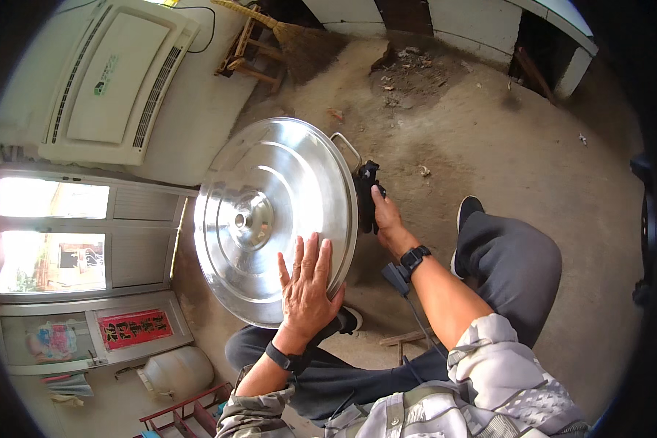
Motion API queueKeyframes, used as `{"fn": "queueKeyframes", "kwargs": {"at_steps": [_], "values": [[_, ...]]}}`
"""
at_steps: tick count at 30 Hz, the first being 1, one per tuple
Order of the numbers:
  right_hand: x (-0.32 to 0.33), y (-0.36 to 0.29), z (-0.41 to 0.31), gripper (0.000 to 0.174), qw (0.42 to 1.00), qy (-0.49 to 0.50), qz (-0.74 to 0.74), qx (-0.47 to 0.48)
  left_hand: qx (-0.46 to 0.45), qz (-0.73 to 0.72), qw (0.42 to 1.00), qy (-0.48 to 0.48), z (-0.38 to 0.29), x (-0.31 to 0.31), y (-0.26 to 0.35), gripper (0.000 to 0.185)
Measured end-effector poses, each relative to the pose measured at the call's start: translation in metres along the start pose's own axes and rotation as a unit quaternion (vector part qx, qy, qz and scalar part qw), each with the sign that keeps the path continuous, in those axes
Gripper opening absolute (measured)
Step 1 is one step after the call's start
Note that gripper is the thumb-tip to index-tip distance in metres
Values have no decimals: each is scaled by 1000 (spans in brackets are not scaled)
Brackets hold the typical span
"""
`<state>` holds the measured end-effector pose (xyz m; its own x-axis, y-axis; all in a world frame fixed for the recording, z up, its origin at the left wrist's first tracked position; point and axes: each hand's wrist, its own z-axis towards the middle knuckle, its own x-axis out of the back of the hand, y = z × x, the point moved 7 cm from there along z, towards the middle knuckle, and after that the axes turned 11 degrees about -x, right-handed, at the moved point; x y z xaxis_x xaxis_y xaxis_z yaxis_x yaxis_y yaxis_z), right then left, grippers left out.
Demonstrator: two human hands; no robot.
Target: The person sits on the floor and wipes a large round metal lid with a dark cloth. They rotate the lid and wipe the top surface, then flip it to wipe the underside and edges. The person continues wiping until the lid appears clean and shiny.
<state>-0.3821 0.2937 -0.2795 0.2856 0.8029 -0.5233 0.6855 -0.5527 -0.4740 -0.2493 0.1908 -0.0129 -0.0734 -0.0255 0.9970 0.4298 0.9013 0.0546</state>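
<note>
A large round metal pot lid (301, 180), shiny and ringed, with a small round fitting off to its left, stands tilted before me on a pot that is mostly hidden. A metal loop handle (347, 148) juts from the pot's right side. My left hand (309, 290) lies with spread fingers on the lid's lower right face, its thumb at the rim. Beside the pot's right side, my right hand (386, 216) grips a black object (368, 191), perhaps a bunched cloth, whose kind I cannot tell. Both wrists wear black straps.
A straw broom (301, 44) leans by a wooden stool (252, 60) at the top. Dirt and debris (416, 79) lie near the white counter (476, 27). A white plastic barrel (178, 372) and a red metal rack (189, 413) stand lower left, near the door (142, 241).
</note>
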Motion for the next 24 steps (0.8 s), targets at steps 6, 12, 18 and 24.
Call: {"fn": "queueKeyframes", "kwargs": {"at_steps": [6,12,18,24], "values": [[-39,-119,-34,67,973,-70,128,178,0,-14,1000,-2,2,-2,-1,96],[-87,-178,-26,38,853,-34,-392,343,-1,-23,1000,-3,3,-2,-1,96],[-77,-163,-35,38,838,-97,-391,367,-2,-28,1000,-5,3,-1,-1,99],[-35,-90,-60,52,879,8,-237,414,-6,-18,1000,-3,3,-2,0,99]]}}
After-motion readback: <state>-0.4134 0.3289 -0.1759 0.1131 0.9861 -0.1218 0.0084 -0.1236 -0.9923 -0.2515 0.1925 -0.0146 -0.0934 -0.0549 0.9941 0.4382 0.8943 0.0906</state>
